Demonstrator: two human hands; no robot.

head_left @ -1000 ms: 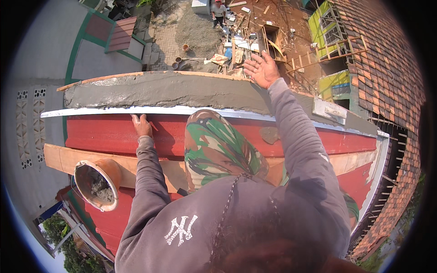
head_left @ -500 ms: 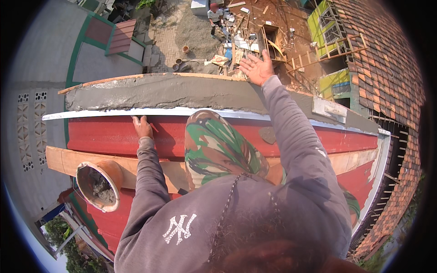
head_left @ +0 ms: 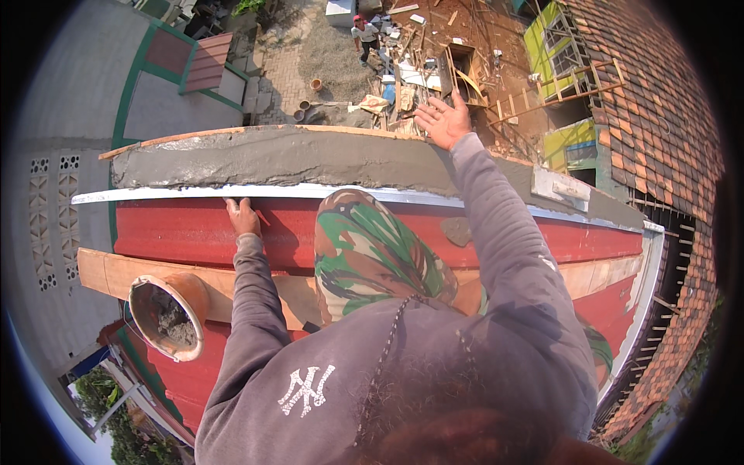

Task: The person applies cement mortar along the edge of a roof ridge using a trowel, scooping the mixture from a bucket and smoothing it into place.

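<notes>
My left hand (head_left: 245,218) rests on the red roof sheet (head_left: 170,229), its fingertips touching the lower edge of a long pale metal strip (head_left: 294,191). Those fingers look apart, not wrapped round it. Raised past the wall's far edge, my right hand (head_left: 446,122) is open and empty, fingers spread, palm showing. Wet grey mortar (head_left: 271,159) covers the wall band beyond the strip. A whitish plastering float (head_left: 559,186) lies on that band, right of my right forearm. Beside the forearm is a grey patch (head_left: 456,231), either mortar or a trowel blade; I cannot tell which.
An orange bucket (head_left: 198,294) with mortar in it stands by a wooden plank (head_left: 105,273) across the roof. My camouflage-clad knee (head_left: 364,240) is against the strip. Far below, a person (head_left: 364,35) stands near scrap wood (head_left: 418,76). Tiled roofing (head_left: 643,101) rises right.
My right hand has shifted slightly to the right, still spread. The person below now stands more upright, a red cap visible. My left hand has stayed in place.
</notes>
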